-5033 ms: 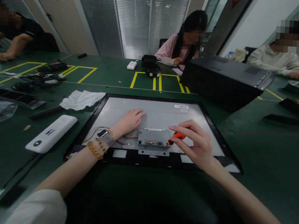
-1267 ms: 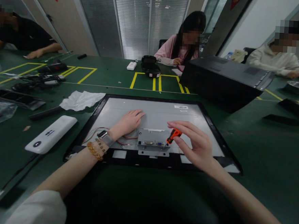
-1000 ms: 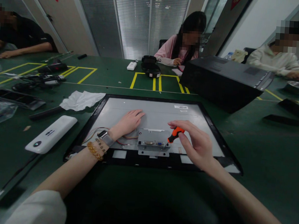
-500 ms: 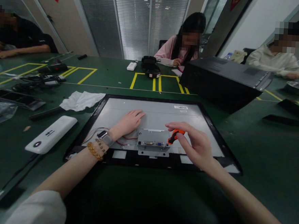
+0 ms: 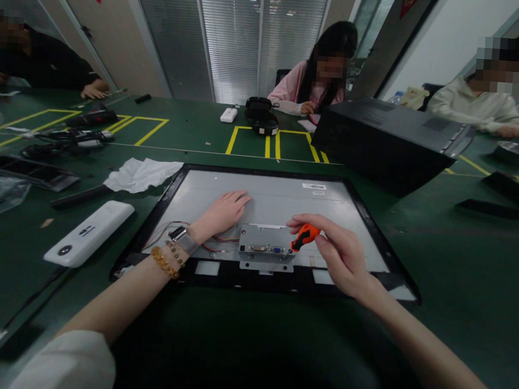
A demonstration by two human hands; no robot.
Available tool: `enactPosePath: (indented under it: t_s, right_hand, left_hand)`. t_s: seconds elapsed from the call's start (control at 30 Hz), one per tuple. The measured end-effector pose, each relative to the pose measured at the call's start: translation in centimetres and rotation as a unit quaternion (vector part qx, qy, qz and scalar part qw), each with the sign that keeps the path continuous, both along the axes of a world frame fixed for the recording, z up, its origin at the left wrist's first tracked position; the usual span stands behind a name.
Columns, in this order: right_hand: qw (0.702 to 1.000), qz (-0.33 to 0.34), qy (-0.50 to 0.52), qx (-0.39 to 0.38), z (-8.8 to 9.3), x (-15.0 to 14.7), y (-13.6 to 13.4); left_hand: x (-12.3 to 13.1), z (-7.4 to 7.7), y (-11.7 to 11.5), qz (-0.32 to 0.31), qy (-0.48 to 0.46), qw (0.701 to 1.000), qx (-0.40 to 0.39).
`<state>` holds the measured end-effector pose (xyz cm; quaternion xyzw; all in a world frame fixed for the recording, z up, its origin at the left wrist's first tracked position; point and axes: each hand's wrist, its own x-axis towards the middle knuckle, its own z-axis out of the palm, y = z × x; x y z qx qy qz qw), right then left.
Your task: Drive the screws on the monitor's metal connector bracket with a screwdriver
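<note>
A monitor panel with a black frame (image 5: 359, 210) lies flat in front of me, its grey metal back facing up. My left hand (image 5: 226, 211) rests on that back with the fingers spread. Beside it a metal bracket (image 5: 263, 235) carries video ports, among them a blue connector (image 5: 277, 250). In my right hand (image 5: 342, 248) an orange and black screwdriver (image 5: 305, 236) is held by the handle, between thumb and fingers. Its shaft slants down toward the port side of the bracket; I cannot make out exactly where the tip touches. Thin wires (image 5: 163, 228) run left of the bracket.
Left of the panel are a white power bank (image 5: 90, 234) with a cable, a crumpled tissue (image 5: 143, 175) and dark cables (image 5: 68, 139). A large black casing (image 5: 388, 138) stands behind it at right. A metal bowl (image 5: 518, 153) is farther right. Three people sit around the table.
My right thumb and fingers have shifted around the screwdriver handle, which has turned slightly. My left hand stays put. At far left, a person's arm has moved.
</note>
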<state>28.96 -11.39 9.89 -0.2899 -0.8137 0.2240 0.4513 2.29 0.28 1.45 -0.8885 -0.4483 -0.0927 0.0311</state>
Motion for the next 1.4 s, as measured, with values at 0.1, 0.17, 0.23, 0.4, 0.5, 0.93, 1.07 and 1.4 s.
enactPosePath:
  t_s: [0.1, 0.17, 0.23, 0.4, 0.5, 0.93, 1.07, 1.4]
  right_hand:
    - [1.0, -0.015, 0.002, 0.027, 0.22, -0.34, -0.02]
    - [0.999, -0.023, 0.0, 0.043, 0.21, -0.48, 0.02]
    - [0.998, -0.029, -0.005, 0.062, 0.11, -0.53, 0.1]
    - [0.997, -0.041, -0.011, 0.071, -0.01, -0.44, 0.14]
    - [0.998, -0.026, -0.01, 0.054, 0.17, -0.37, -0.02]
    - [0.996, -0.053, 0.023, 0.074, -0.24, -0.52, 0.32]
    - [0.996, -0.047, 0.051, 0.055, -0.26, -0.51, 0.36]
    - [0.998, -0.06, 0.009, -0.001, 0.03, -0.26, -0.09]
  left_hand:
    - [-0.06, -0.12, 0.09, -0.005, 0.003, 1.0, 0.004]
    - [-0.07, -0.15, 0.12, -0.006, 0.003, 1.0, 0.005]
    - [-0.06, -0.11, 0.1, -0.003, 0.003, 1.0, 0.002]
    - [0.01, 0.07, 0.0, 0.0, 0.004, 1.0, -0.004]
    - [0.02, 0.1, -0.03, -0.001, 0.0, 1.0, -0.002]
    - [-0.05, -0.11, 0.09, -0.003, -0.007, 1.0, -0.004]
    - [-0.02, -0.07, 0.11, 0.001, -0.005, 1.0, -0.01]
    - [-0.1, -0.19, 0.12, -0.001, -0.011, 1.0, -0.009]
